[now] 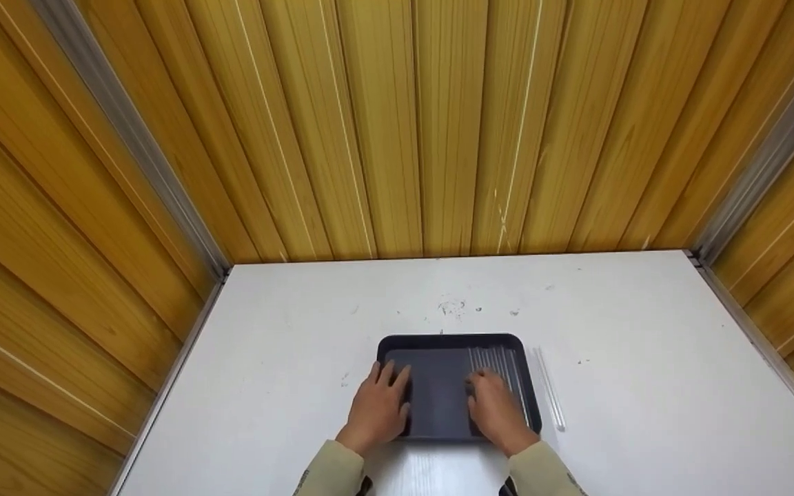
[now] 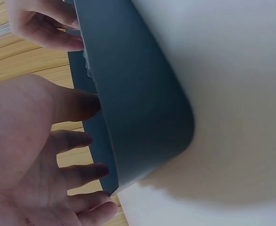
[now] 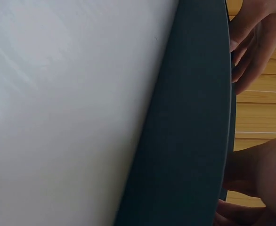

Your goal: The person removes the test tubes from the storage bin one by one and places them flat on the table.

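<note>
A dark blue-grey tray (image 1: 438,396) with rounded corners lies on the white table. Along its right half, several clear rods (image 1: 504,358) lie side by side, running front to back. My left hand (image 1: 378,408) is over the tray's left side, fingers spread, its thumb at the near rim in the left wrist view. Fingers bent, my right hand (image 1: 497,408) reaches over the near rim to the left edge of the row of rods. I cannot tell if a rod is pinched there; the fingertips are partly hidden behind the tray wall (image 3: 187,122).
More clear rods (image 1: 550,389) lie on the table just right of the tray. The white table (image 1: 287,358) has scuff marks beyond the tray. Wood-look panels (image 1: 438,138) with grey metal corner posts (image 1: 149,151) rise at the back and both sides.
</note>
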Demonstrator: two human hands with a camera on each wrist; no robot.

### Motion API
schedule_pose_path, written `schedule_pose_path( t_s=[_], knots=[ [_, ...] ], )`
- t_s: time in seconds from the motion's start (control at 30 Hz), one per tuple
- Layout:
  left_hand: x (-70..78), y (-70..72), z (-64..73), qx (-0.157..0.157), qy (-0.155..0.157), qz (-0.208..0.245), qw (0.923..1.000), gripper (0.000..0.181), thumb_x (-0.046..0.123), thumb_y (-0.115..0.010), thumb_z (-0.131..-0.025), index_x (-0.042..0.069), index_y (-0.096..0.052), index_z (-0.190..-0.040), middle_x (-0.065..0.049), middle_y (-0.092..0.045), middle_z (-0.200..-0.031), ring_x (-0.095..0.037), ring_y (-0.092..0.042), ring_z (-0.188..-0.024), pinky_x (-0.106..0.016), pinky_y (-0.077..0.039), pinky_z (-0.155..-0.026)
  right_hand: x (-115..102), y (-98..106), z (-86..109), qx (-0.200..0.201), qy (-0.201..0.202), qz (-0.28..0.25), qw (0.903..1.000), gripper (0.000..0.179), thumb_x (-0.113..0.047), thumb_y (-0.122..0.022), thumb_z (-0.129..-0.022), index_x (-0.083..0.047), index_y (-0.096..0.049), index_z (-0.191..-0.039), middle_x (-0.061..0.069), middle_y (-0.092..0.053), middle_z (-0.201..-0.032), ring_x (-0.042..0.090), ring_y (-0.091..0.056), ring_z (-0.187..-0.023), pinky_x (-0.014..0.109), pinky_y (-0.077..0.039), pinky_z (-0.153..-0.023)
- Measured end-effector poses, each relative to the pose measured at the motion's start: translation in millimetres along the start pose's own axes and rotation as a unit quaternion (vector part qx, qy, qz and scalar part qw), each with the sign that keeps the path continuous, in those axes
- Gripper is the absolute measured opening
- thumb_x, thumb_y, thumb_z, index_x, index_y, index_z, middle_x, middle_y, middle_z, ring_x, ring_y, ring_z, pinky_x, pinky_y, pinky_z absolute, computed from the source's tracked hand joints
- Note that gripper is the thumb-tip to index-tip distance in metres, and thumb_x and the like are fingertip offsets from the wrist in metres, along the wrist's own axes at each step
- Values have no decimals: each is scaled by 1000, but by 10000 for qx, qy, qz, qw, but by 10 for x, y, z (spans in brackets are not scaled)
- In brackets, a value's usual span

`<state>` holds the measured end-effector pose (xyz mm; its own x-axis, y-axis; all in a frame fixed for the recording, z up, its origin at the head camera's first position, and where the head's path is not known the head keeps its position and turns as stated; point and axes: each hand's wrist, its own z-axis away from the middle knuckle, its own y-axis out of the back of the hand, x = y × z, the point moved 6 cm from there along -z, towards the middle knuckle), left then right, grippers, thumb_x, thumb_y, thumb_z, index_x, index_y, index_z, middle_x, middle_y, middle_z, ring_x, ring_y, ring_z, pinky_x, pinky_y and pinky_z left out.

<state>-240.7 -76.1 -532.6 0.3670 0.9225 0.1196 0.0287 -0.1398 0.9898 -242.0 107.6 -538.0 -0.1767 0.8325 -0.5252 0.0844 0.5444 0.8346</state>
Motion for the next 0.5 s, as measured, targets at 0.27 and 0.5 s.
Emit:
schedule_pose_path(
  t_s=[0.27,0.5],
  knots=[
    [4,14,-4,88,-65,-114,9999,52,30,-64,-91,15,-52,-139,-20,-49,-143,-44,-47,-131,-48,-46,-103,-45,-40,-14,139,288,271,9991,26,9,-68,-77,8,-68,-104,25,-62,-112,39,-63,-103,45,-55,-83],
    [-7,6,-6,70,-21,-70,9999,50,30,-63,-91,15,-54,-138,-20,-48,-143,-44,-46,-132,-48,-44,-105,-50,-63,-22,289,440,436,9977,25,10,-69,-75,6,-69,-100,26,-62,-110,39,-64,-100,45,-55,-82]
  ],
)
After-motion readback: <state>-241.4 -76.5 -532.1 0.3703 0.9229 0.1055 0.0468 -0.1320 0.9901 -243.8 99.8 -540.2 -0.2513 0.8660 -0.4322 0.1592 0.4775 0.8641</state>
